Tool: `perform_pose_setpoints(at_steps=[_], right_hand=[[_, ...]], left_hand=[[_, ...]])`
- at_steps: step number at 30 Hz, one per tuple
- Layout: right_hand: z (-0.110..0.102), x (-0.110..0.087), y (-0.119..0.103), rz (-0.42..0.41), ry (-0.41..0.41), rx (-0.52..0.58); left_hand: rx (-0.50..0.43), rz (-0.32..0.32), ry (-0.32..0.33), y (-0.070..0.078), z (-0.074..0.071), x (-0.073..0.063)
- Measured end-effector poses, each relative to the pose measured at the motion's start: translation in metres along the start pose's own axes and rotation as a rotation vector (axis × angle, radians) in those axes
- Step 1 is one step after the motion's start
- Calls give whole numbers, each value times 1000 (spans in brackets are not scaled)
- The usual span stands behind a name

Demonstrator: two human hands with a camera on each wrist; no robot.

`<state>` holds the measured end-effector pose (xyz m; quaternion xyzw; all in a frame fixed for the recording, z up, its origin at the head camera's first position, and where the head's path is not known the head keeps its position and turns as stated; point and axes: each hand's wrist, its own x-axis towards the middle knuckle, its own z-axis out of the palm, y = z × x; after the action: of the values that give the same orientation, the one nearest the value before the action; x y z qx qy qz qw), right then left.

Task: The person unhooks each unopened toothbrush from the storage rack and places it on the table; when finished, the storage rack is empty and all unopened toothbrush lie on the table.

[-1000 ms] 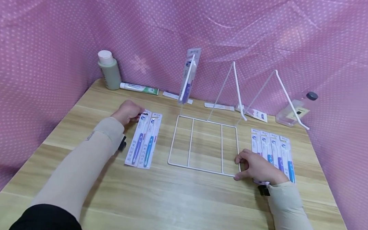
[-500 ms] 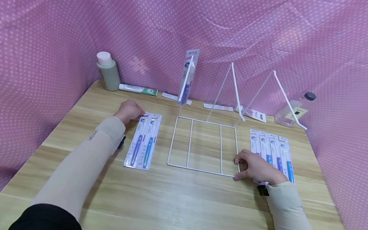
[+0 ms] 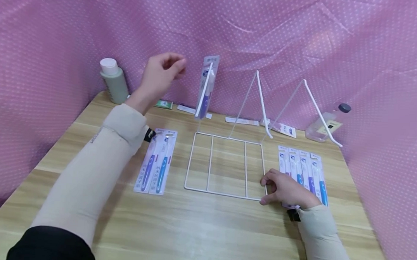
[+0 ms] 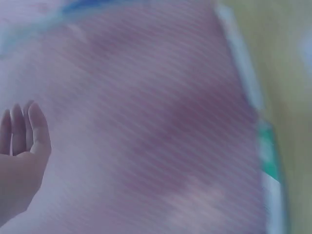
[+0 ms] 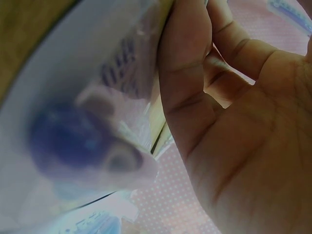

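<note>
My left hand (image 3: 160,75) is raised at the left of a packaged toothbrush (image 3: 206,89) that hangs on the left arm of a white wire rack (image 3: 223,193). Nothing shows between its fingers, and in the left wrist view the left hand (image 4: 24,156) appears against the curtain. My right hand (image 3: 288,189) grips the rack's right side near its front corner. In the right wrist view, a blurred toothbrush pack (image 5: 73,141) lies close beside the right hand (image 5: 243,131). Two packaged toothbrushes, purple (image 3: 148,172) and blue (image 3: 162,170), lie left of the rack.
Several packaged toothbrushes (image 3: 304,169) lie in a row at the right, partly behind my right hand. Along the back stand a green bottle (image 3: 115,83) and a clear bottle (image 3: 324,126). Flat boxes (image 3: 242,121) lie between them. A pink dotted curtain (image 3: 268,31) surrounds the table.
My left hand has left the top of the two toothbrush packs on the left and risen toward the hanging pack. The right hand keeps its grip on the rack.
</note>
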<state>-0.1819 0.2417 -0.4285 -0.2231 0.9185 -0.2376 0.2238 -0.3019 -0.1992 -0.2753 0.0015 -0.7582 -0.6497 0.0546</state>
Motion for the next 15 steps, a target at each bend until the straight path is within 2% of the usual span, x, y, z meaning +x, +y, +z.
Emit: perform_pose_setpoints(at_steps=[2,5,8,15], right_hand=[[0,1,-1,-1,2,-2],[-1,1,-2,1,5,-7],[-1,1,-2,-5,8,-7],[1,1,2,-4,5,0]], left_hand=[[-75,68,-18,16,10,-2],[-125,110,-49,28,23,-4],[-148,114,-48,29,30,-5],[-169,91,-59,20,40,-3]])
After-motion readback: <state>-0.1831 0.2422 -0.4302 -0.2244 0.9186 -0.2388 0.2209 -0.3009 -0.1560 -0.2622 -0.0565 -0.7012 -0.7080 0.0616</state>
